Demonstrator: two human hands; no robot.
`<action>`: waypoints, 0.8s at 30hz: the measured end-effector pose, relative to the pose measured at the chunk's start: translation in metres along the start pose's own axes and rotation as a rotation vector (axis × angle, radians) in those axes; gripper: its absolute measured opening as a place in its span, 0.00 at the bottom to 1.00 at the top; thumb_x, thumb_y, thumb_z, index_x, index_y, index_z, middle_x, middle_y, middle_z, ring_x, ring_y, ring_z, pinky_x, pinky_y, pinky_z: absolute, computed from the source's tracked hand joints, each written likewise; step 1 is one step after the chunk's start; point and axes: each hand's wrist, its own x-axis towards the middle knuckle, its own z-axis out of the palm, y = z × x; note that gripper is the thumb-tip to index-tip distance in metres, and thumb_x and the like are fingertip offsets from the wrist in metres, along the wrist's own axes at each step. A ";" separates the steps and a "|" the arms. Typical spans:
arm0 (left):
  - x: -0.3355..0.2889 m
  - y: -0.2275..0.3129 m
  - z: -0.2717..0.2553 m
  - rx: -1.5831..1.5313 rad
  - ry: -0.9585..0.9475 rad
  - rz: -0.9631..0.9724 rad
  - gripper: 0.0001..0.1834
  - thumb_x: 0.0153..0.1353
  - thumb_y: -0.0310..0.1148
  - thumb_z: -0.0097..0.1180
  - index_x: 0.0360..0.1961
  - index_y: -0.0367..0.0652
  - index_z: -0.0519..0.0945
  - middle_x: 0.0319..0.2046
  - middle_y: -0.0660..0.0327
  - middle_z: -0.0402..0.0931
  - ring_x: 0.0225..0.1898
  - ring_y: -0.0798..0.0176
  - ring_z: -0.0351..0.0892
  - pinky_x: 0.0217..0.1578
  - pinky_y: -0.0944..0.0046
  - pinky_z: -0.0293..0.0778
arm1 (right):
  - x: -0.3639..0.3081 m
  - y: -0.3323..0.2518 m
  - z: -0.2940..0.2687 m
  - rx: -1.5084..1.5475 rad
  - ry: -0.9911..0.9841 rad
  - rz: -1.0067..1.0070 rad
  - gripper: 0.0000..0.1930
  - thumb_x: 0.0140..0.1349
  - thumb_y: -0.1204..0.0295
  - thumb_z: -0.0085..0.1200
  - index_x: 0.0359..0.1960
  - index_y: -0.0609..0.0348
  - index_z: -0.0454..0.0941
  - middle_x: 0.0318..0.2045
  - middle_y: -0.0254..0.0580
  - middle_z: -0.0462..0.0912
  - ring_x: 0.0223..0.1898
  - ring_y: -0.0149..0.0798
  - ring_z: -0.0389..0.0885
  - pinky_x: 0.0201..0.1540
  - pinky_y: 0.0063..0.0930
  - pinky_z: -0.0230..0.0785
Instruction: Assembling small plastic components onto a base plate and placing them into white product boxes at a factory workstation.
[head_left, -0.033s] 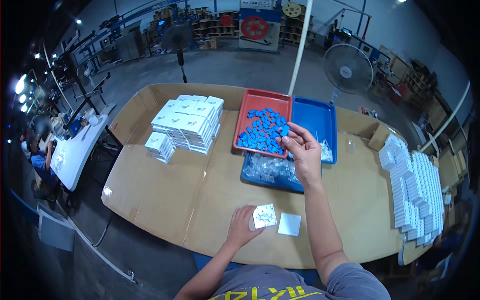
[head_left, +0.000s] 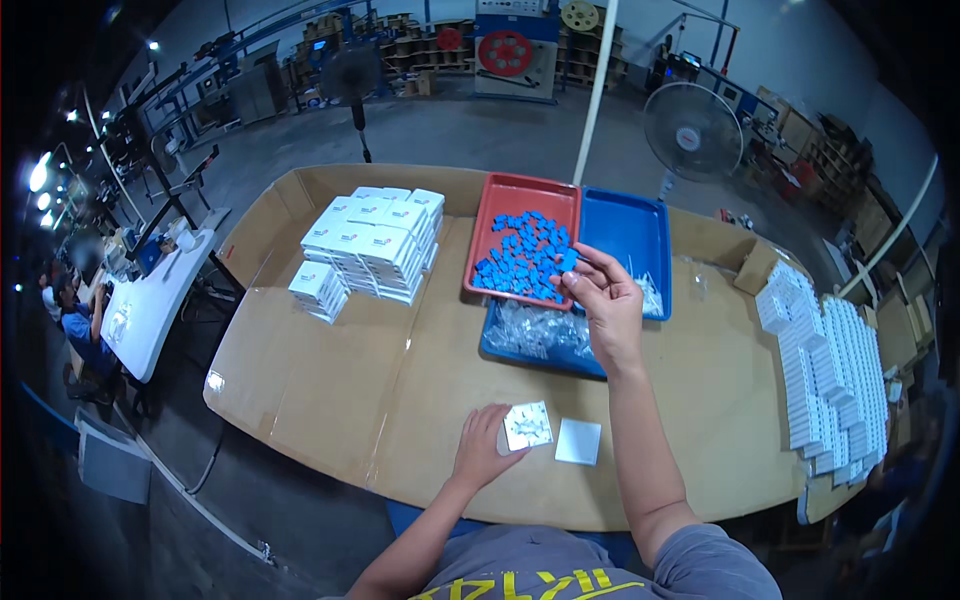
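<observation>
Pinching blue piece (head_left: pixel 568 261) in right hand (head_left: pixel 612 297), near red tray (head_left: pixel 520 199). Holding white box (head_left: pixel 528 427) in half-curled left hand (head_left: pixel 482 446), nearside of tray.

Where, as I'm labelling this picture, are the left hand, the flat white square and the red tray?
Left hand (head_left: pixel 482 448), head view, middle of the hand.
Flat white square (head_left: pixel 578 441), head view, its middle.
Red tray (head_left: pixel 535 196), head view, bare upper floor.

Shows matt brown cardboard on the worktable (head_left: pixel 300 370); gives smooth, glossy plastic in the red tray (head_left: pixel 535 192) and upper blue tray (head_left: pixel 622 225), and crinkled, shiny clear film in the bags (head_left: pixel 530 332). Looks like smooth plastic in the white square box (head_left: pixel 528 426), matt cloth in the grey shirt (head_left: pixel 705 565).
</observation>
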 end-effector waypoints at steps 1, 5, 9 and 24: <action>0.003 0.000 0.000 0.005 0.030 0.008 0.42 0.52 0.47 0.76 0.65 0.41 0.74 0.62 0.51 0.74 0.67 0.45 0.70 0.70 0.41 0.62 | -0.013 -0.006 -0.002 0.005 -0.007 -0.008 0.21 0.66 0.84 0.61 0.61 0.72 0.75 0.48 0.48 0.85 0.50 0.43 0.89 0.55 0.31 0.83; 0.001 -0.007 0.001 -0.116 -0.009 -0.004 0.45 0.48 0.42 0.78 0.66 0.40 0.73 0.62 0.47 0.74 0.66 0.42 0.71 0.70 0.45 0.62 | -0.050 -0.010 -0.016 0.009 0.016 -0.030 0.22 0.66 0.83 0.63 0.61 0.71 0.74 0.49 0.50 0.85 0.49 0.42 0.89 0.54 0.31 0.83; -0.001 -0.017 -0.006 -0.152 -0.038 -0.059 0.50 0.45 0.40 0.79 0.69 0.39 0.70 0.63 0.48 0.75 0.66 0.41 0.71 0.73 0.44 0.60 | -0.093 0.010 -0.040 -0.019 0.100 0.099 0.18 0.70 0.78 0.61 0.60 0.69 0.74 0.48 0.52 0.87 0.47 0.43 0.90 0.52 0.33 0.83; -0.027 -0.014 -0.017 -0.170 -0.193 -0.071 0.56 0.45 0.46 0.78 0.75 0.44 0.65 0.71 0.50 0.69 0.74 0.47 0.64 0.79 0.37 0.42 | -0.240 0.111 -0.102 -0.164 0.215 0.437 0.20 0.65 0.80 0.65 0.59 0.70 0.81 0.49 0.45 0.86 0.50 0.31 0.83 0.56 0.24 0.76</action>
